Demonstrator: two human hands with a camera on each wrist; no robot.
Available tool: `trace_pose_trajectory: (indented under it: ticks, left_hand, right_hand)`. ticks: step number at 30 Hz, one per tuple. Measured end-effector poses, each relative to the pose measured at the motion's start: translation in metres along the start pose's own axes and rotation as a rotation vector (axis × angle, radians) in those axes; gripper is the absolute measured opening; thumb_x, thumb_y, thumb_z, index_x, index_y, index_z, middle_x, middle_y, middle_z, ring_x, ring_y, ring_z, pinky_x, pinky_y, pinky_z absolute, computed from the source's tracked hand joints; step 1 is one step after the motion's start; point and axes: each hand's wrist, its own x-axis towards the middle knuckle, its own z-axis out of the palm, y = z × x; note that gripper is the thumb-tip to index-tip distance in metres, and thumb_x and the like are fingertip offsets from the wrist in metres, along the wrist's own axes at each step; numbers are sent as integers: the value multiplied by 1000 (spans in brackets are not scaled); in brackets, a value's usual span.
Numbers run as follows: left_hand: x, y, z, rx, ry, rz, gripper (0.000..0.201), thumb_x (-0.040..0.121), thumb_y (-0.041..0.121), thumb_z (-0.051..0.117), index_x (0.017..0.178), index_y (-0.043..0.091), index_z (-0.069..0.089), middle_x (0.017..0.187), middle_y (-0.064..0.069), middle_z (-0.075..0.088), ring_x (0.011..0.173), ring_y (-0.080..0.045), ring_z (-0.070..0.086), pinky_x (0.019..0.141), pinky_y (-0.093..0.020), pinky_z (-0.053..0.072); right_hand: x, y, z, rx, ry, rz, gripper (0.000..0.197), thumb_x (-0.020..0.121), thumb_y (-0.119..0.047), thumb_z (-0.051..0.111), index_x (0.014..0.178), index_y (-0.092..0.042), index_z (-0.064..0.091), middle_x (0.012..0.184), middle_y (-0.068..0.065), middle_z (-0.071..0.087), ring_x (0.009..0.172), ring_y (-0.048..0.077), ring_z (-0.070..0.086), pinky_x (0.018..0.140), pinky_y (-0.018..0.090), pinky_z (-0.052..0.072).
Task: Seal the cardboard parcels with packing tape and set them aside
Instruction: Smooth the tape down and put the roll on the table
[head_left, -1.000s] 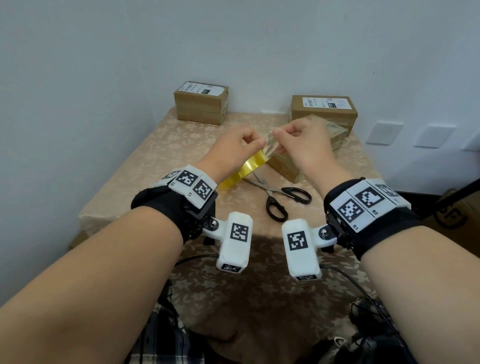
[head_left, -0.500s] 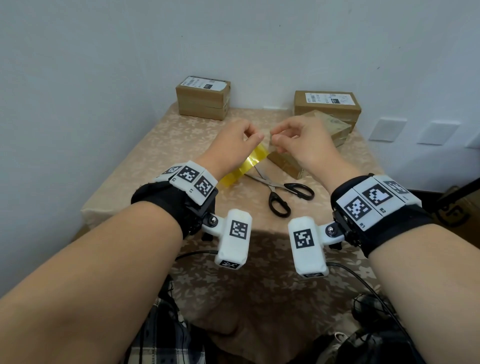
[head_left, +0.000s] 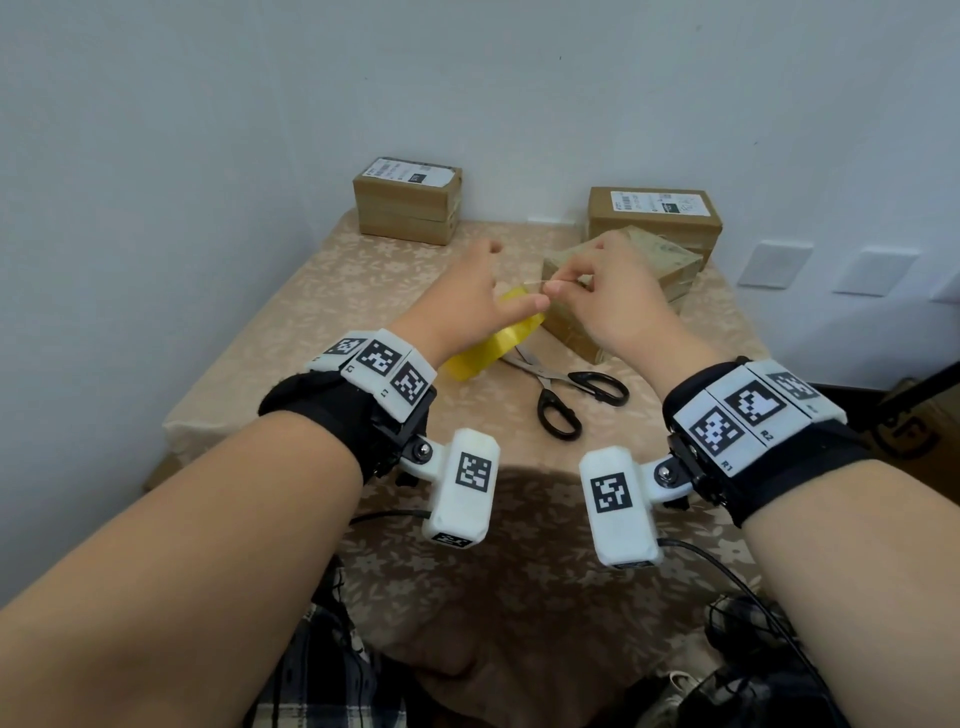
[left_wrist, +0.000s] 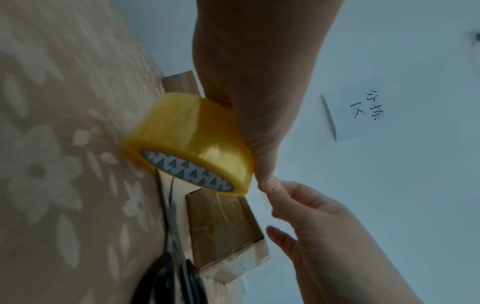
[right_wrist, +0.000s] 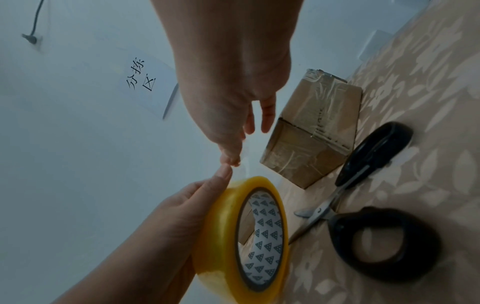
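My left hand (head_left: 483, 291) holds a yellow packing tape roll (head_left: 493, 348) a little above the table, thumb along its outer face (right_wrist: 221, 181). My right hand (head_left: 558, 283) pinches the tape's clear free end right at the roll (left_wrist: 267, 185), fingertip to fingertip with the left thumb. Just beyond the hands lies a taped cardboard parcel (head_left: 660, 265), set at an angle (right_wrist: 311, 133). The roll's printed core (left_wrist: 187, 166) faces the wrist cameras.
Black-handled scissors (head_left: 566, 389) lie shut on the flowered tablecloth (head_left: 311, 312) below the hands. Labelled parcels stand against the wall at the back left (head_left: 408, 208) and back right (head_left: 654, 213). A paper note (left_wrist: 358, 115) hangs on the wall.
Both hands have moved slightly away from me, still together. My left fingers have spread out around the roll, while the right keeps its pinch on the tape end.
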Motion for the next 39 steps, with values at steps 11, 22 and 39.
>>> trace_pose_trajectory:
  ticks: [11, 22, 39]
  left_hand:
    - [1, -37, -12, 310, 129, 4, 36, 93, 32, 56, 119, 11, 40, 106, -12, 62, 92, -31, 60, 76, -41, 48]
    - [14, -26, 16, 551, 80, -54, 48, 94, 45, 48, 129, 13, 44, 130, -10, 47, 122, -28, 40, 100, -39, 32]
    - [22, 35, 54, -576, -138, 127, 27, 99, 13, 44, 126, 9, 45, 124, -4, 60, 116, -12, 53, 99, -18, 40]
  right_hand:
    - [3, 32, -12, -178, 175, 118, 37, 92, -41, 58, 120, -18, 62, 128, 10, 54, 123, 29, 44, 99, 41, 38]
    - [-3, 73, -7, 97, -117, 72, 57, 89, -1, 62, 140, -21, 47, 158, 7, 21, 145, 20, 19, 116, 27, 17]
    - [-13, 71, -23, 540, 210, 432, 70, 63, -55, 76, 121, -29, 48, 126, 1, 45, 109, 14, 49, 81, 26, 40]
